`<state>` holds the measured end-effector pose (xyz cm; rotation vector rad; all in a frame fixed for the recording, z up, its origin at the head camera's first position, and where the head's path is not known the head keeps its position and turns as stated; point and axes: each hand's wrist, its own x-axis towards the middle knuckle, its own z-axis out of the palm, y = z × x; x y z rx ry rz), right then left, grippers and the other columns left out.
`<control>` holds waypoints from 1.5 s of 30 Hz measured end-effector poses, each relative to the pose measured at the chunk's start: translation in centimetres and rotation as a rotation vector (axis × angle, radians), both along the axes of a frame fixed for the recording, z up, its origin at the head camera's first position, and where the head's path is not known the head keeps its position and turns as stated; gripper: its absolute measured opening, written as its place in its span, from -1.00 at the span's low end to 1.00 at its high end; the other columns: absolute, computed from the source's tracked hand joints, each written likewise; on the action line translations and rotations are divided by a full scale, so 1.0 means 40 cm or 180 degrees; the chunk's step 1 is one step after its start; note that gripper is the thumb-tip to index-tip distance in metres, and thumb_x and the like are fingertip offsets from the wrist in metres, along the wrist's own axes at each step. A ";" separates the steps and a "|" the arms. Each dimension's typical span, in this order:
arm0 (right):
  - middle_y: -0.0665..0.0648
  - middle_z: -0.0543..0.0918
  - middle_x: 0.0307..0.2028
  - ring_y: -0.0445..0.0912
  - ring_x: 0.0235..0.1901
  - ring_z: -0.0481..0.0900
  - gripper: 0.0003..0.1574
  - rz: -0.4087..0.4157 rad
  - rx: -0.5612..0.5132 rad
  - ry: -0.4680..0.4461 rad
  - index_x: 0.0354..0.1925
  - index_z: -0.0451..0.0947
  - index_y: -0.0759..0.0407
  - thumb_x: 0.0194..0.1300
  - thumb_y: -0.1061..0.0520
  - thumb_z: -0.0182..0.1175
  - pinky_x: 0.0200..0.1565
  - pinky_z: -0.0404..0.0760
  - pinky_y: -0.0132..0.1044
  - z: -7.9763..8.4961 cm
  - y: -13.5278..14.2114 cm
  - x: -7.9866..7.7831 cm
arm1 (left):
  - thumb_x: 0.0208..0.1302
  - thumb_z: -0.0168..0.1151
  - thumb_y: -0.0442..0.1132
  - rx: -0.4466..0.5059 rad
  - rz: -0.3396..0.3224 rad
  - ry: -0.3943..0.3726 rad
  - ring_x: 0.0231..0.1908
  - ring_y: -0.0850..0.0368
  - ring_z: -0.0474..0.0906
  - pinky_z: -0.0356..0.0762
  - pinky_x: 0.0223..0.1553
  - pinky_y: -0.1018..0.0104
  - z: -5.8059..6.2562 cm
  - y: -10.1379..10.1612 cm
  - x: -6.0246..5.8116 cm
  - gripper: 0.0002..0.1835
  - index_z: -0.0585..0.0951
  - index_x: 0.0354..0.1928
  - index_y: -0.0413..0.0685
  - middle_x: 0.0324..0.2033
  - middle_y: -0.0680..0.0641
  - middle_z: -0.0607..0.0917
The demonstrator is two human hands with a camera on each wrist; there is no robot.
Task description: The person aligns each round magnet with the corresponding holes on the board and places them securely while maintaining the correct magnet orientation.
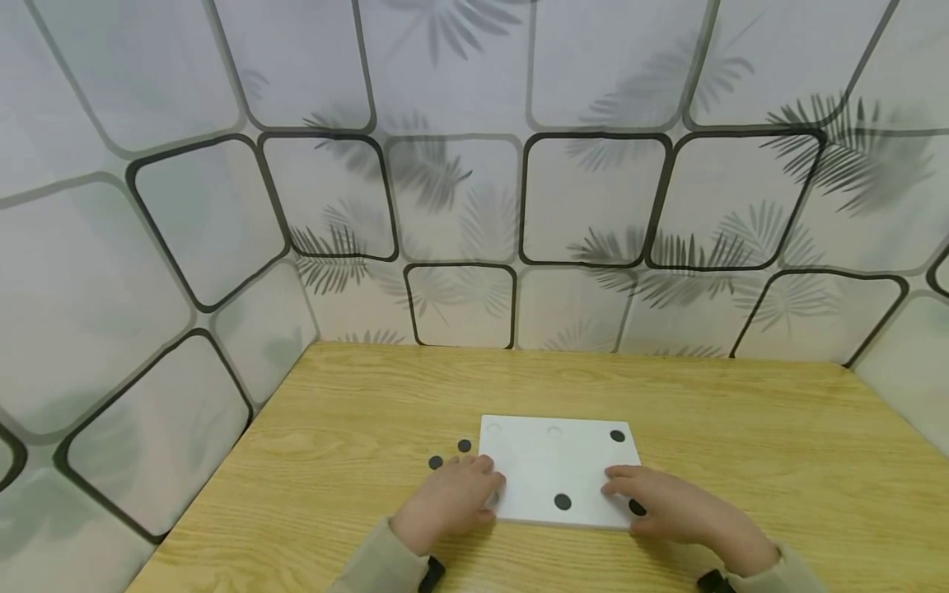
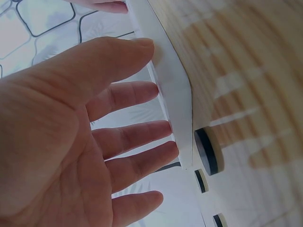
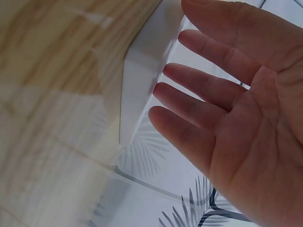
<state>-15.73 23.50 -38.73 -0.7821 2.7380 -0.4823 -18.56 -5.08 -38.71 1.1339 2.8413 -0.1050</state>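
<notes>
Walls (image 1: 460, 206) patterned with rounded squares and grey fern leaves close off a wood-grain counter (image 1: 296, 494), where a white board (image 1: 530, 469) lies flat between the person's hands. It bears a far-right disc (image 1: 618, 436), a near-middle disc (image 1: 563, 501) and a near-right disc (image 1: 638, 507), all black, while the far-left recess (image 1: 493, 428) and far-middle recess (image 1: 553, 430) hold none; such hollows would presumably keep a disc from sliding. With the left hand (image 1: 455, 498) at one end and the right hand (image 1: 675, 506) at the other, partly over the near-right disc, the placing would suit steadying the board. Both hands' fingers are spread and fairly straight at its edges, pinching nothing; how firmly they press I cannot tell. Loose discs (image 2: 206, 151) lie left of the board, probably for easy reach: three in the left wrist view, only two from the head, so the left hand likely screens one.
</notes>
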 end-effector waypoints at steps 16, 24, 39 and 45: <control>0.25 0.40 0.06 0.17 0.05 0.33 -0.53 -0.0047 0.0023 -0.0108 -0.09 0.49 0.20 -0.06 0.26 0.30 -0.01 0.34 0.02 0.007 -0.006 0.003 | 0.00 0.29 0.01 0.0015 -0.0013 0.0009 -0.34 0.26 0.37 0.39 -0.11 0.26 0.001 -0.002 0.003 -0.66 0.57 -0.17 0.11 -0.38 0.14 0.43; 0.25 0.41 0.06 0.16 0.05 0.34 -0.53 -0.0048 0.0038 -0.0084 -0.10 0.49 0.19 -0.07 0.25 0.31 -0.01 0.35 0.02 0.004 -0.006 0.002 | 0.01 0.28 0.00 0.0058 -0.0055 0.0021 -0.31 0.25 0.39 0.40 -0.12 0.26 0.002 -0.002 -0.001 -0.67 0.56 -0.17 0.09 -0.33 0.13 0.47; 0.28 0.40 0.06 0.19 0.04 0.33 -0.53 0.0039 0.0011 0.0027 -0.09 0.48 0.19 -0.06 0.25 0.30 0.00 0.32 0.05 0.004 -0.007 0.000 | 0.10 0.21 0.01 0.0173 -0.0224 0.0488 -0.20 0.22 0.45 0.41 -0.10 0.30 0.017 -0.006 -0.011 -0.62 0.53 -0.07 0.01 -0.23 0.06 0.54; 0.28 0.40 0.05 0.19 0.04 0.34 -0.52 0.0051 0.0052 0.0068 -0.10 0.48 0.21 -0.07 0.24 0.31 0.00 0.33 0.04 0.007 -0.005 0.002 | 0.10 0.20 0.01 0.0201 -0.0282 0.0534 -0.18 0.21 0.46 0.39 -0.07 0.28 0.026 -0.005 -0.010 -0.62 0.53 -0.07 0.01 -0.21 0.06 0.55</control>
